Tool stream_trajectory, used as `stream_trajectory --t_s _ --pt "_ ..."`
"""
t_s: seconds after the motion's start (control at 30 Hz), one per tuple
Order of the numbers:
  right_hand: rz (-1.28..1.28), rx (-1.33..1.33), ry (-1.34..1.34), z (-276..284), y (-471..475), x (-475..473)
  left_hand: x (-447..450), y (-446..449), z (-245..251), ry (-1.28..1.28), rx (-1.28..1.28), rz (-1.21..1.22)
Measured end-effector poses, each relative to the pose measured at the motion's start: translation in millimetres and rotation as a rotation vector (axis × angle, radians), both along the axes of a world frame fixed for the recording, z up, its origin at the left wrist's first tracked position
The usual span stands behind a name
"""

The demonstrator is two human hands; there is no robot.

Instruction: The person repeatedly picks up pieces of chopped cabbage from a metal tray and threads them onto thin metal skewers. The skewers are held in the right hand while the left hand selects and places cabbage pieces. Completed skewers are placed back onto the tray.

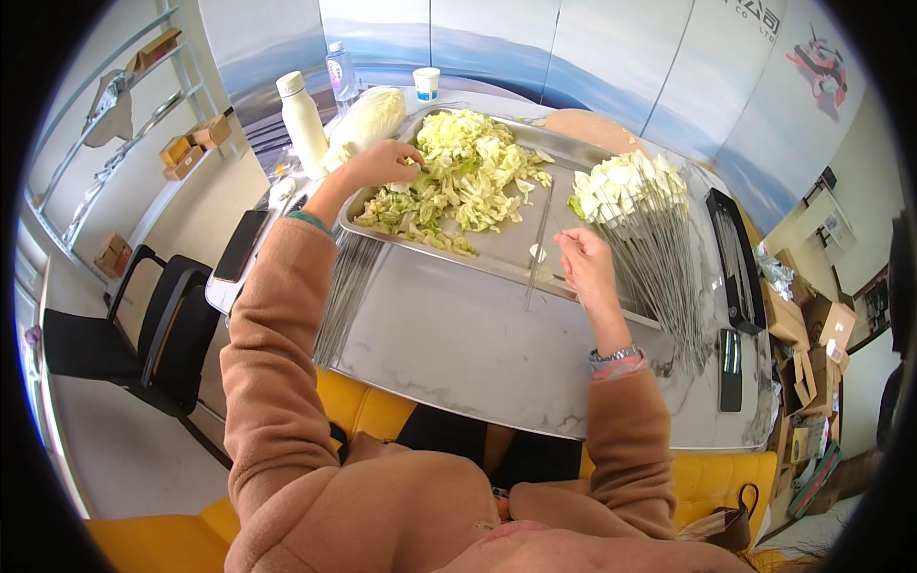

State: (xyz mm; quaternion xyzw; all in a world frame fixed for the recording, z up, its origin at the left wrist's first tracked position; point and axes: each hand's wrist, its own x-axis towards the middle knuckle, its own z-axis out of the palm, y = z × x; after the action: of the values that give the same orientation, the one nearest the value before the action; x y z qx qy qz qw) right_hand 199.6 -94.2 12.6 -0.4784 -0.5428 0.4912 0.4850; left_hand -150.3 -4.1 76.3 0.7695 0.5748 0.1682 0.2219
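My left hand [389, 164] reaches over the left part of a steel tray [458, 248], its fingertips down at a heap of torn Chinese cabbage leaves [487, 172]. Whether a leaf is between those fingers is hidden. My right hand [586, 266] is above the tray's front edge, thumb and fingers pinched on what looks like a thin metal skewer, barely visible. Several loose skewers [542, 236] lie across the tray left of it. To its right, a bundle of metal skewers [663, 265] carries cabbage pieces [630, 186] at the far ends.
More skewers [349, 294] lie left of the tray. Behind it stand a whole Chinese cabbage [369, 118], a white bottle [301, 125], a plastic bottle [342, 79] and a paper cup [426, 84]. Phones [241, 245] [730, 370] and a black box [734, 261] sit near the table's sides.
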Motion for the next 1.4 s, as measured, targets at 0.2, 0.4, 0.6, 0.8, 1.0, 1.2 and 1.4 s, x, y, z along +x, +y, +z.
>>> stream_trajectory --t_s 0.2,0.4,0.6,0.8,1.0,1.2,1.4 --pt "0.008 0.006 0.012 2 -1 0 -5 11 -9 -0.137 -0.01 -0.009" --pt "0.014 -0.009 0.005 2 -1 0 -23 18 -9 -0.15 -0.084 -0.015" --pt "0.019 -0.011 0.0 4 -2 -3 -26 17 -19 -0.015 0.114 -0.143" --pt "0.002 -0.01 -0.006 3 -3 -2 0 -1 -18 0.039 0.085 -0.246" --pt "0.001 -0.01 -0.016 3 -2 -2 -19 7 -14 0.027 0.101 -0.108" --pt "0.005 -0.02 -0.016 5 -4 -2 -29 -5 -4 0.033 0.154 0.001" --pt "-0.012 0.008 -0.073 7 -5 -4 -36 -27 -12 0.385 0.068 -0.183"
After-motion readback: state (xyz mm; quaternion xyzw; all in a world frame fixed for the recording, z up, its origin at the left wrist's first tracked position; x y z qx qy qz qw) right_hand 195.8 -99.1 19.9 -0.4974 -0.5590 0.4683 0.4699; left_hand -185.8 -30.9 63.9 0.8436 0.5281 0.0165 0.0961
